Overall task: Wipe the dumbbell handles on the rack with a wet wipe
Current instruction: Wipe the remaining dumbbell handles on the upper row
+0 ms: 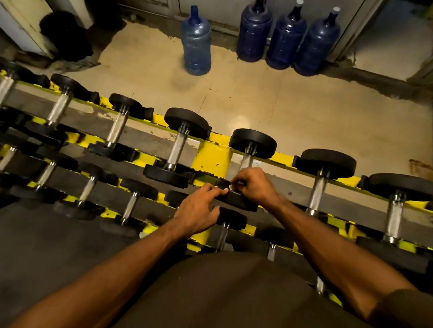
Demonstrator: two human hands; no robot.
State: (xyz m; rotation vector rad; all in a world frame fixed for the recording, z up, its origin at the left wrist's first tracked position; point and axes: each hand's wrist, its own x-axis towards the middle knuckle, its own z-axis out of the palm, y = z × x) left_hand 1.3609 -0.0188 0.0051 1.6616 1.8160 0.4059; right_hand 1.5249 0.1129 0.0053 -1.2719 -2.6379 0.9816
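A yellow and black dumbbell rack [211,161] runs across the view with two tiers of black-headed dumbbells with steel handles. My right hand [255,189] is at the near end of the middle dumbbell's handle [246,162] on the upper tier. It pinches a small white wet wipe [235,186], most of which is hidden by the fingers. My left hand [198,209] lies with fingers spread on that dumbbell's near head [238,200], fingertips close to the wipe. Whether they touch it I cannot tell.
Neighbouring dumbbell handles [177,148] [317,193] stand left and right of my hands. The lower tier's dumbbells [222,236] lie just below my wrists. Beyond the rack is a tan floor with several blue water jugs [196,42] along the wall.
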